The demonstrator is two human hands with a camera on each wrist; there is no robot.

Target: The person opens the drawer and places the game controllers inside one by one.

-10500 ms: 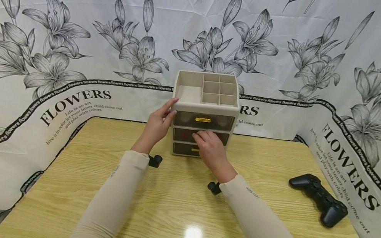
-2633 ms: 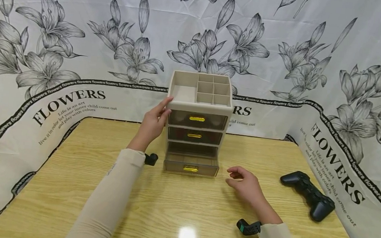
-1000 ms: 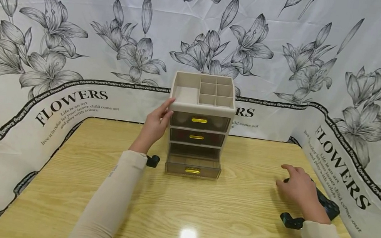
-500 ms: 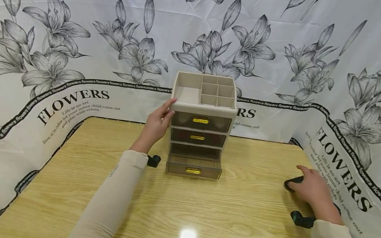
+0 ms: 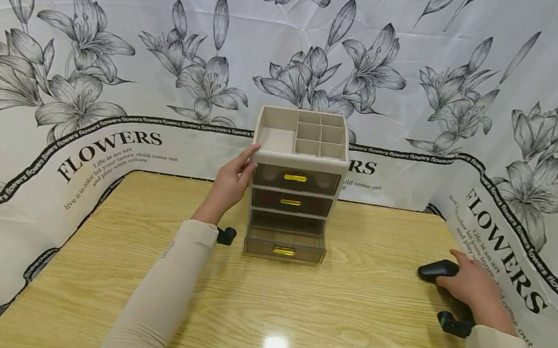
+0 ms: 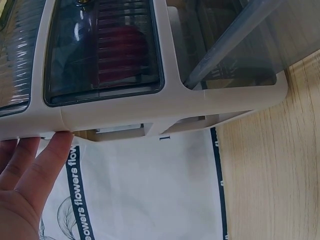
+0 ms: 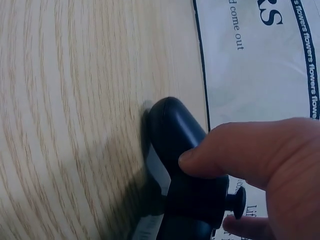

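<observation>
A cream desktop drawer unit (image 5: 300, 162) with three smoky drawers stands at the back middle. Its bottom drawer (image 5: 261, 248) is pulled out; the upper two are closed. My left hand (image 5: 228, 184) rests against the unit's left side, fingers fairly straight, fingertips at the frame edge in the left wrist view. Far to the right, my right hand (image 5: 474, 285) grips a black game controller (image 5: 434, 269). In the right wrist view the thumb (image 7: 200, 157) presses on the controller's back and a stick pokes out towards the fingers, which are mostly hidden. The controller stands tilted on edge there.
Open compartments (image 5: 321, 136) top the unit. Something dark red (image 6: 122, 55) shows through the middle drawer's front. Flower-printed cloth (image 5: 165, 88) walls the wooden table (image 5: 335, 316) at the back and sides. A black wrist camera (image 5: 454, 324) sits on the right wrist.
The bottom drawer, closed in the oldest frame, was pulled out. My right hand then travelled right from the unit to the controller and took hold of it. The left hand stayed put.
</observation>
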